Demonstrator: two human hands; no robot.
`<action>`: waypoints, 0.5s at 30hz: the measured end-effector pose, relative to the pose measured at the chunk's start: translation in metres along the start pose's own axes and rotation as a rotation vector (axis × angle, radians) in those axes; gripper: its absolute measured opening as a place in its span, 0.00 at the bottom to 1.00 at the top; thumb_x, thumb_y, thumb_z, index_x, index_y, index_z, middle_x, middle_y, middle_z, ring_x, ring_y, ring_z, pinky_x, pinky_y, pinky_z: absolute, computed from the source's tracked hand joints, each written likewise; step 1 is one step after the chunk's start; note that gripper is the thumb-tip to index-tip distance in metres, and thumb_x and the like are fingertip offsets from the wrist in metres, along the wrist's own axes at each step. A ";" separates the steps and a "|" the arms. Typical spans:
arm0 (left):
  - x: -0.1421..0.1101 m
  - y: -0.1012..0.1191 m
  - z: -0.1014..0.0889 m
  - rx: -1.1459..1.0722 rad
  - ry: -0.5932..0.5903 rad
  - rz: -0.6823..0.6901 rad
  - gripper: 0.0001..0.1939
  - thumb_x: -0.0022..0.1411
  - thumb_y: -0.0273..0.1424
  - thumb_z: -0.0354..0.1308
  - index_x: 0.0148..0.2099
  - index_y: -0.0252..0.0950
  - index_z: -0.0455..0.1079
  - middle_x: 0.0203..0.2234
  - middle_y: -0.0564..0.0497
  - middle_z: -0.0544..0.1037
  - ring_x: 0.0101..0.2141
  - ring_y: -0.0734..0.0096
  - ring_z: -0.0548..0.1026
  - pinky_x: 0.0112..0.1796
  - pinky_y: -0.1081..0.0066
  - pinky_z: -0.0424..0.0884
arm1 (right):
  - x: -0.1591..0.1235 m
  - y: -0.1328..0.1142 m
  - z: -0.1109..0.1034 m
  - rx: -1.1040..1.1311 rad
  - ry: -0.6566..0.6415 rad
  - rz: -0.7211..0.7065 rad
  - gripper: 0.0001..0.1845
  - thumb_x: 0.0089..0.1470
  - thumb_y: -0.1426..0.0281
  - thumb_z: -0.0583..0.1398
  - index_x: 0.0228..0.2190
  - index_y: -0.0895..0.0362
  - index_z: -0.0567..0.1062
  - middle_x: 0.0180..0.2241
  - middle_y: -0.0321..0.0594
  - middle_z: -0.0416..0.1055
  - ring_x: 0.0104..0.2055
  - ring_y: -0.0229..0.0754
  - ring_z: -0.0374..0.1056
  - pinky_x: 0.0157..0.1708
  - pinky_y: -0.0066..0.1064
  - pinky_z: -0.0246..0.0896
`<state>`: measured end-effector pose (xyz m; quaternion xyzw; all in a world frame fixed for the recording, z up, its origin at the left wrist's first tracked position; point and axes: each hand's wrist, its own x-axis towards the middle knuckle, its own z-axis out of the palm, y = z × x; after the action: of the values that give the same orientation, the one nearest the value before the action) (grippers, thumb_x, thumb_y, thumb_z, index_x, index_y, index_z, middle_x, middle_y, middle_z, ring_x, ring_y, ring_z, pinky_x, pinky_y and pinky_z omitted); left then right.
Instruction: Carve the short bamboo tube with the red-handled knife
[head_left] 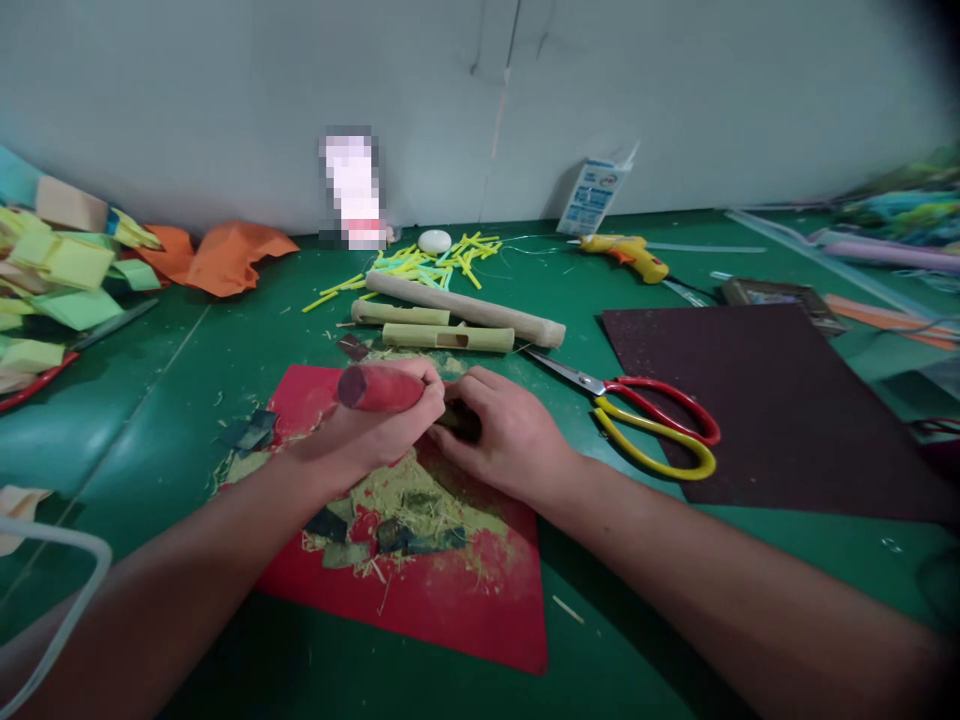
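My left hand is closed around a tool with a thick red round handle; its working end is hidden by my hands. Close beside it, my right hand grips a dark olive piece that looks like a bamboo tube, mostly covered by the fingers. Both hands are over a red mat strewn with pale sawdust and dark green scraps. Just beyond lie a bamboo tube with a rectangular slot, another cut bamboo piece and a longer wooden stick.
Scissors with red and yellow handles lie right, partly on a dark brown board. Farther back are yellow straw pieces, a white oval object, a yellow glue gun and a drink carton. Folded papers pile up left.
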<state>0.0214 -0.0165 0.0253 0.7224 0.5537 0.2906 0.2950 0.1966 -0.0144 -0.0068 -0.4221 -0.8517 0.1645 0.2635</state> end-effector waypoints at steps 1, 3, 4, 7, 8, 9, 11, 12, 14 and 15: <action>0.001 -0.001 0.002 -0.005 0.020 -0.046 0.10 0.59 0.34 0.50 0.27 0.38 0.65 0.24 0.55 0.70 0.30 0.69 0.68 0.33 0.69 0.64 | 0.000 0.000 0.000 -0.012 -0.004 0.009 0.09 0.53 0.64 0.63 0.33 0.57 0.72 0.33 0.40 0.69 0.34 0.41 0.62 0.33 0.32 0.53; 0.005 -0.001 0.006 -0.018 0.073 -0.141 0.08 0.56 0.33 0.51 0.26 0.38 0.64 0.23 0.54 0.69 0.30 0.69 0.67 0.31 0.70 0.63 | 0.001 -0.001 0.001 -0.050 -0.015 0.027 0.11 0.52 0.63 0.65 0.32 0.56 0.72 0.32 0.40 0.68 0.34 0.41 0.61 0.32 0.32 0.51; 0.007 -0.001 0.008 -0.030 0.086 -0.171 0.08 0.55 0.33 0.51 0.25 0.38 0.64 0.23 0.54 0.69 0.30 0.69 0.67 0.31 0.70 0.63 | 0.001 -0.001 0.001 -0.067 -0.019 0.036 0.12 0.51 0.62 0.65 0.32 0.56 0.72 0.32 0.40 0.68 0.34 0.41 0.61 0.32 0.32 0.51; 0.011 0.002 0.012 -0.059 0.116 -0.204 0.07 0.52 0.34 0.52 0.25 0.38 0.63 0.23 0.54 0.68 0.30 0.70 0.66 0.31 0.71 0.62 | 0.001 0.000 0.004 -0.090 -0.017 0.050 0.14 0.50 0.61 0.67 0.32 0.56 0.72 0.33 0.40 0.69 0.35 0.42 0.62 0.32 0.33 0.51; 0.012 0.003 0.012 -0.071 0.129 -0.212 0.07 0.52 0.34 0.52 0.25 0.38 0.63 0.22 0.55 0.67 0.29 0.70 0.66 0.31 0.70 0.62 | 0.001 0.000 0.005 -0.094 -0.012 0.047 0.14 0.50 0.61 0.67 0.32 0.57 0.72 0.33 0.40 0.70 0.35 0.42 0.62 0.32 0.33 0.51; 0.012 0.004 0.013 -0.086 0.142 -0.222 0.07 0.51 0.35 0.52 0.24 0.38 0.62 0.22 0.55 0.65 0.29 0.71 0.65 0.31 0.70 0.61 | 0.001 0.000 0.006 -0.098 -0.010 0.041 0.14 0.50 0.61 0.67 0.33 0.57 0.72 0.33 0.41 0.70 0.35 0.42 0.62 0.33 0.33 0.52; 0.012 0.004 0.013 -0.125 0.163 -0.236 0.08 0.49 0.35 0.51 0.23 0.38 0.59 0.20 0.56 0.63 0.27 0.72 0.63 0.30 0.70 0.60 | 0.001 -0.002 0.007 -0.103 -0.010 0.029 0.14 0.51 0.60 0.67 0.33 0.57 0.73 0.34 0.41 0.70 0.35 0.42 0.62 0.33 0.33 0.52; 0.012 0.004 0.013 -0.148 0.165 -0.230 0.08 0.49 0.35 0.51 0.23 0.38 0.58 0.20 0.56 0.62 0.27 0.72 0.62 0.29 0.70 0.59 | 0.001 -0.002 0.006 -0.106 -0.016 0.023 0.14 0.51 0.60 0.66 0.34 0.57 0.73 0.34 0.41 0.70 0.35 0.42 0.62 0.33 0.33 0.53; 0.012 0.003 0.012 -0.175 0.162 -0.220 0.08 0.48 0.35 0.51 0.23 0.38 0.56 0.19 0.56 0.61 0.26 0.73 0.61 0.28 0.70 0.58 | 0.001 -0.005 0.004 -0.112 -0.042 0.007 0.15 0.51 0.59 0.65 0.35 0.58 0.74 0.34 0.42 0.70 0.35 0.43 0.63 0.33 0.34 0.54; 0.011 0.003 0.012 -0.175 0.162 -0.216 0.08 0.47 0.35 0.51 0.22 0.38 0.56 0.19 0.56 0.60 0.26 0.73 0.61 0.28 0.70 0.58 | 0.001 -0.006 0.003 -0.118 -0.058 0.001 0.16 0.52 0.58 0.65 0.35 0.58 0.75 0.34 0.43 0.70 0.36 0.44 0.63 0.33 0.35 0.54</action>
<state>0.0345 -0.0072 0.0203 0.6043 0.6229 0.3616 0.3406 0.1907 -0.0173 -0.0058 -0.4323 -0.8670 0.1262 0.2134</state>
